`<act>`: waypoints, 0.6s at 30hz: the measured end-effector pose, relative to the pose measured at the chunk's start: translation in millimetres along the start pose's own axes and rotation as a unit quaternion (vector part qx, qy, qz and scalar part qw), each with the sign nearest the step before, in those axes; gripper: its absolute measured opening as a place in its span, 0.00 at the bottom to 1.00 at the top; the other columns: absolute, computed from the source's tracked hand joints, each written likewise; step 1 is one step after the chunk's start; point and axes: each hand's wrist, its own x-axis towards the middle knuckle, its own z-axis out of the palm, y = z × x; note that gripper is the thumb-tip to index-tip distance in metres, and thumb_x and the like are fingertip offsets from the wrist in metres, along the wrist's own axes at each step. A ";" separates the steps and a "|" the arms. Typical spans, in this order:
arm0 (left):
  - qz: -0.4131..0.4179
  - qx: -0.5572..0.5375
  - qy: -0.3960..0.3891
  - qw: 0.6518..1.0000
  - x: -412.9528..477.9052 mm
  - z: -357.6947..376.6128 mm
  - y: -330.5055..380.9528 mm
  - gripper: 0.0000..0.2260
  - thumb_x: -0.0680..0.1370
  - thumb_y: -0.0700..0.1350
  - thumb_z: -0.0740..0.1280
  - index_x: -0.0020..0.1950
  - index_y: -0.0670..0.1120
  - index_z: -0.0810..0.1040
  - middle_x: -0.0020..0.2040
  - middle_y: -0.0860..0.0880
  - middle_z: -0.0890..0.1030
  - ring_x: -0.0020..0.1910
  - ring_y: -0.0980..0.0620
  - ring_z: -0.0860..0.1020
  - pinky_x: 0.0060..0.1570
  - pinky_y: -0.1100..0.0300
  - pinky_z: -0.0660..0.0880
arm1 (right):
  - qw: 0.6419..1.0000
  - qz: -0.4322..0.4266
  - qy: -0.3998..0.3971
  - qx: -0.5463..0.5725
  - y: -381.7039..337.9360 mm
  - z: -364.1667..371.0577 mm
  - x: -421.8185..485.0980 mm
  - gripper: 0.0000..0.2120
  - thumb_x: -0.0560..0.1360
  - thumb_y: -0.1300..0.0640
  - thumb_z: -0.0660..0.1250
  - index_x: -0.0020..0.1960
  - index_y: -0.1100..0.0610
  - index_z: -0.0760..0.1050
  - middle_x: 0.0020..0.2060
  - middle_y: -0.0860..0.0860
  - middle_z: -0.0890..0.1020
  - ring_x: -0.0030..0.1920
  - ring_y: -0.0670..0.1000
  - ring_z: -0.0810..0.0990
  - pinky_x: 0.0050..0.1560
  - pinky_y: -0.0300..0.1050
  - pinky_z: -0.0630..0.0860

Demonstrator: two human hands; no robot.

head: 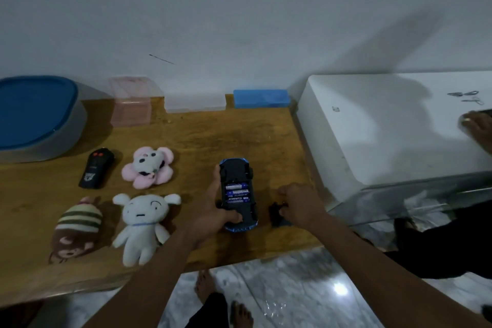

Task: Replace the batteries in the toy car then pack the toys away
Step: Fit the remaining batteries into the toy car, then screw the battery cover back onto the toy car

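A grey tub with a blue lid (34,114) sat at the far left of the wooden worktop (213,136). A black remote (96,168) lay beside it, and a striped plush (77,226) nearer the front edge. Just right of these lay a pink plush (149,166) and a white plush (143,224). The toy car (237,192) lay upside down near the middle of the worktop, with three batteries (237,193) showing in its open bay. The left hand (215,213) gripped it, thumb on the underside and fingers curled round its left side. Just right of the car, the right hand (298,206) had its fingers curled on a small black piece (278,214). A white appliance (386,128) stood further right.
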 end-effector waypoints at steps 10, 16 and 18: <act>-0.009 0.006 0.019 1.000 -16.8 12.8 -22.5 0.57 0.58 0.42 0.78 0.72 0.73 0.47 0.68 0.56 0.75 0.65 0.50 0.75 0.63 0.43 0.73 | 0.998 -0.038 -0.003 -0.045 11.4 15.7 -5.8 0.23 0.71 0.49 0.71 0.64 0.52 0.73 0.59 0.56 0.73 0.58 0.56 0.73 0.59 0.48 0.72; 0.007 -0.006 0.018 1.000 -30.1 20.4 -18.1 0.55 0.63 0.34 0.75 0.75 0.69 0.47 0.67 0.52 0.76 0.64 0.49 0.76 0.63 0.43 0.74 | 0.999 -0.041 -0.004 -0.025 11.3 11.4 -6.1 0.17 0.72 0.54 0.71 0.59 0.53 0.73 0.54 0.55 0.77 0.51 0.54 0.77 0.50 0.47 0.77; 0.007 -0.013 0.019 1.000 -34.7 23.3 -15.9 0.54 0.65 0.30 0.74 0.76 0.67 0.46 0.65 0.52 0.78 0.62 0.50 0.78 0.62 0.44 0.75 | 0.999 -0.031 0.002 0.036 15.6 11.5 -5.7 0.13 0.72 0.61 0.69 0.56 0.55 0.75 0.52 0.54 0.79 0.51 0.53 0.77 0.48 0.44 0.76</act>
